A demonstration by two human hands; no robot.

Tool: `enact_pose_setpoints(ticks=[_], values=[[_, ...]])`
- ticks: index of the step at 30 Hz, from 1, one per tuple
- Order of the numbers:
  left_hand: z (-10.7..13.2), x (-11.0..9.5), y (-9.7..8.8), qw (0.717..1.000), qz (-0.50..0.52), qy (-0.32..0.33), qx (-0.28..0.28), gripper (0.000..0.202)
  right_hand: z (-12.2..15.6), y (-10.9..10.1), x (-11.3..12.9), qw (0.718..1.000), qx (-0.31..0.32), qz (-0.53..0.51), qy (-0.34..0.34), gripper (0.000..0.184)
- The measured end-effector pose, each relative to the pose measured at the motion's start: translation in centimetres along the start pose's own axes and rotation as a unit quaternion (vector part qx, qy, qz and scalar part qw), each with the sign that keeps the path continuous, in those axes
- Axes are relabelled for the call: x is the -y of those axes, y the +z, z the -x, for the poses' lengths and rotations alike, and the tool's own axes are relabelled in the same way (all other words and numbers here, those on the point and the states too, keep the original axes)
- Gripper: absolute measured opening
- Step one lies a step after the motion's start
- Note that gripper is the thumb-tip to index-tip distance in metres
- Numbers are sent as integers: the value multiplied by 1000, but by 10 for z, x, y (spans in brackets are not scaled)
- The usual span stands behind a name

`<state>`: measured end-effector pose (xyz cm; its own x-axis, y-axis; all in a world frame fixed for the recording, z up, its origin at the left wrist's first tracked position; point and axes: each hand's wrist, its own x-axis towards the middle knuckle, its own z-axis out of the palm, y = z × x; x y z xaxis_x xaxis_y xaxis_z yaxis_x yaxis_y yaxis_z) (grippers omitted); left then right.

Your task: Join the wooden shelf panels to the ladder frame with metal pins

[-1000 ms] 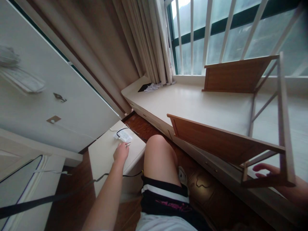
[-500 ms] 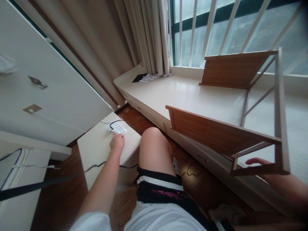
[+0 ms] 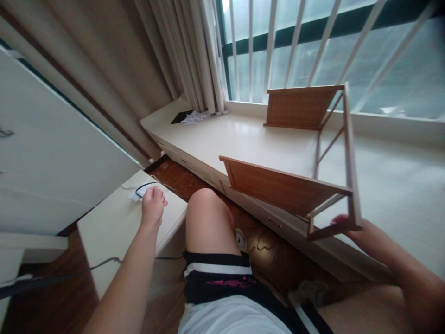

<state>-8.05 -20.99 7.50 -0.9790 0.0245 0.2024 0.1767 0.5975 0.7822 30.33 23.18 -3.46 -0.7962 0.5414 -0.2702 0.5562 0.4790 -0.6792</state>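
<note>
My left hand (image 3: 154, 206) is raised over the white cabinet top, its fingers curled in; anything they hold is hidden. Just behind it lie a small clear plastic packet (image 3: 135, 196) and a black looped cable (image 3: 140, 189). My right hand (image 3: 359, 230) wraps round the near lower corner of a brown wooden frame (image 3: 285, 189), fingertips showing past the bar. This frame stands on the pale window ledge, with two solid panels joined by slim bars at the right end.
The white cabinet (image 3: 104, 227) is at my left, with a dark strap (image 3: 104, 264) across it. A long window ledge (image 3: 215, 134) with drawers runs along the barred window. Papers (image 3: 196, 117) and a black flat item (image 3: 181, 117) lie by the curtain (image 3: 194, 55).
My left hand has lifted off the packet and turned, fingers curled. My right hand has closed round the frame's corner. The whole view has shifted to the right.
</note>
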Motion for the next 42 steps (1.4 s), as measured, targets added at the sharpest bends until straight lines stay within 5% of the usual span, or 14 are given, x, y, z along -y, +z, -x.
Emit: enact_pose_setpoints(ticks=[2,5,12,16,19,22,28,36,42], values=[[27,-35,22,978,177,-21,109,23,3,-3,13,1000,-14,-5,1,27],[85,-72,63,863,379,-132,308,24,7,-6,25,999,-43,16,22,33],[225,-74,159,653,407,-374,518,25,36,-11,18,999,-33,8,27,27],[271,-74,195,575,378,-441,575,25,66,11,18,996,-12,-83,43,25],[289,-78,215,561,356,-453,595,24,89,46,31,986,-38,-155,46,29],[299,-78,230,577,355,-452,580,23,102,87,48,964,-92,-238,72,26],[312,-67,239,587,349,-465,564,26,99,144,68,853,-167,-479,126,23],[315,-57,245,574,395,-442,564,20,93,144,74,734,-164,-629,197,33],[307,-66,255,602,415,-376,569,26,82,139,72,712,-178,-659,166,30]])
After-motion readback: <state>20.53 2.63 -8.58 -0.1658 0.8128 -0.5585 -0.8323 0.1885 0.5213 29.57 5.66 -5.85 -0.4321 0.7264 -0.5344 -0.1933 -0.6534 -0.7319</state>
